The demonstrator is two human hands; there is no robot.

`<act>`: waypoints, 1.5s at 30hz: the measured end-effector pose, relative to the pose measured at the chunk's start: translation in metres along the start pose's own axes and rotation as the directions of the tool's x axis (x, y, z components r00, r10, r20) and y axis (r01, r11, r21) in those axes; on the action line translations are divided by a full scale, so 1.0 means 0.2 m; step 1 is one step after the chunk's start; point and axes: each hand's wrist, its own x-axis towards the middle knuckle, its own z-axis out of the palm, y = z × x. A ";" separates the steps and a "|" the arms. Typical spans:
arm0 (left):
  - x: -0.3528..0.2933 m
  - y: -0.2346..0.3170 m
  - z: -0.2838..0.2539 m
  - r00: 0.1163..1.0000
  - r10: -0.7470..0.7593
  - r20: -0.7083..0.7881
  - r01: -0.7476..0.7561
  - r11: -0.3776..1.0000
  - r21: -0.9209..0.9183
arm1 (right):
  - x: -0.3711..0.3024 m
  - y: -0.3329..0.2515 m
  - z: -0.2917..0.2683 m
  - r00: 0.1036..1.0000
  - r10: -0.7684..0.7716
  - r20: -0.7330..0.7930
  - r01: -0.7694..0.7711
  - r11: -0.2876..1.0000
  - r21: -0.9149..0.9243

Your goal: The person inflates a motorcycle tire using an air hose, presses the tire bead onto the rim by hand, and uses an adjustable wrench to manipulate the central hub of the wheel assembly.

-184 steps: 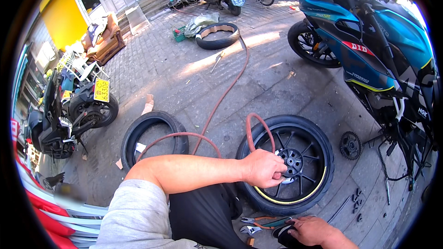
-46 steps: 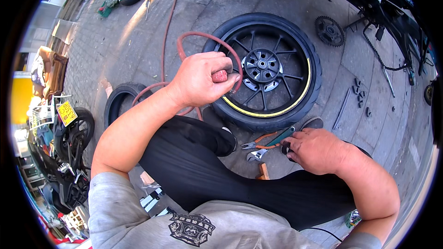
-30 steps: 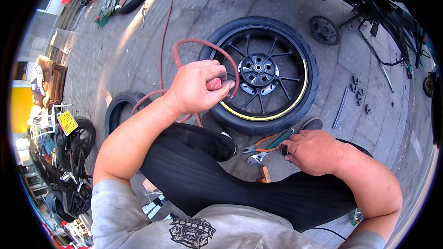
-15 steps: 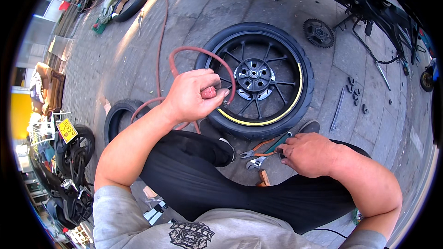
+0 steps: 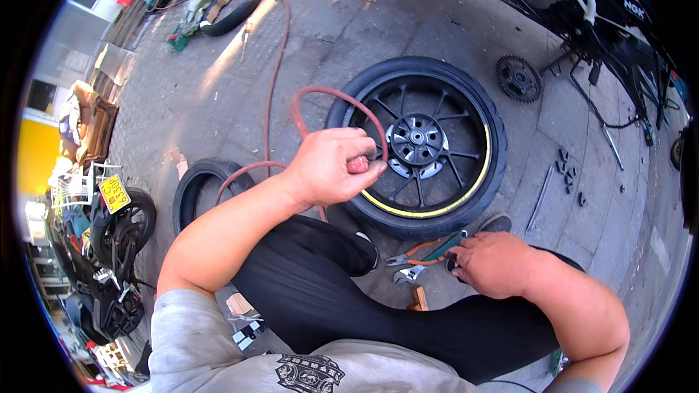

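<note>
My left hand is closed around a red air hose, which loops out above the fist. Beyond it a motorcycle wheel lies flat on the paving, its black spoked rim inside a tyre, with a yellow stripe along part of the rim. My right hand hangs by my right knee, fingers curled down; what they hold, if anything, is hidden. Just beside those fingers lie orange-handled pliers and an adjustable wrench with a green handle. A wooden block sits nearer to me.
A loose tyre lies left of my leg, another tyre farther off. To the right are a sprocket, several small black pieces and a metal bar. Motorcycles stand at the far right and at left.
The whole view has shifted, so the scene sits a little lower and to the right. Both hands keep nearly the same pose, the hose still in my left.
</note>
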 end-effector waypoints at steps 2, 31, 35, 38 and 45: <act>-0.01 -0.03 0.00 0.999 0.042 -0.012 -0.041 0.999 0.033 | 0.00 -0.01 -0.01 1.000 -0.002 -0.002 0.002 1.000 0.002; -0.04 -0.02 0.01 0.997 0.058 -0.048 -0.057 0.998 0.019 | 0.04 0.01 0.01 0.998 -0.024 0.052 0.025 1.000 -0.011; -0.04 -0.03 0.03 0.996 0.063 -0.061 -0.063 0.998 0.006 | 0.04 0.04 0.03 0.997 -0.038 0.068 0.039 0.999 -0.012; -0.03 -0.02 0.03 0.996 0.062 -0.061 -0.061 0.998 0.010 | 0.03 0.08 0.04 0.996 -0.071 0.053 0.073 0.997 -0.036; -0.04 -0.01 0.04 0.998 0.052 -0.046 -0.051 0.999 0.019 | 0.02 0.05 0.04 0.998 -0.055 0.031 0.055 0.998 -0.006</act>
